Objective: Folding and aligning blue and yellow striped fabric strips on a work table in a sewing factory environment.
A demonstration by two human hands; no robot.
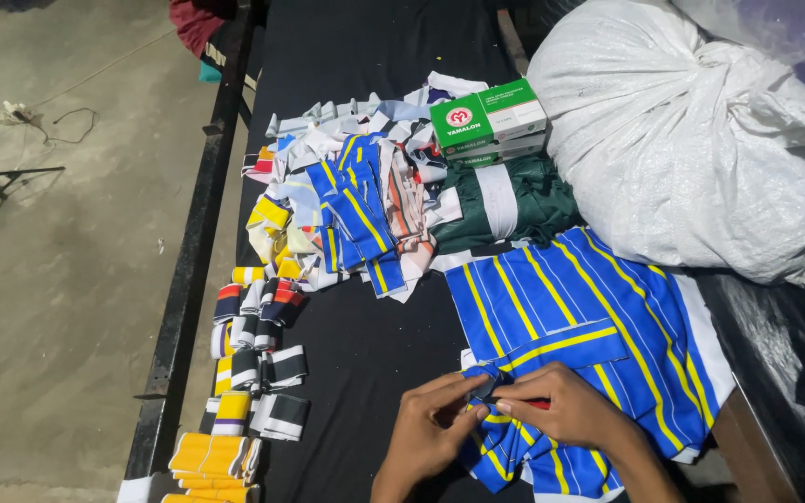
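A narrow blue fabric strip with yellow stripes [491, 387] is pinched at the near edge of the table [365, 354], just in front of the person. The left hand [430, 430] grips it from the left, fingers [463, 391] closed on the bunched cloth. The right hand [561, 405] meets it from the right, fingers pressed down on the same strip, with a small red object [540, 404] showing under them; what it is cannot be told. The strip runs into a heap of the same soft, ribbed knit, a stack of blue panels with yellow and white stripes [589, 317], lying flat under and beyond the right hand.

The table is covered with smooth black cloth. Along its left side lie folded striped cuff pieces [258, 363] in yellow, black and white, some in rows. Farther back sits a loose pile of mixed striped scraps [347, 205], then a folded dark green fabric with a white band [505, 207] and two green-and-white cardboard boxes [488, 121] stacked above it. A bulging white woven sack [701, 140], knotted at the top, fills the far right corner.
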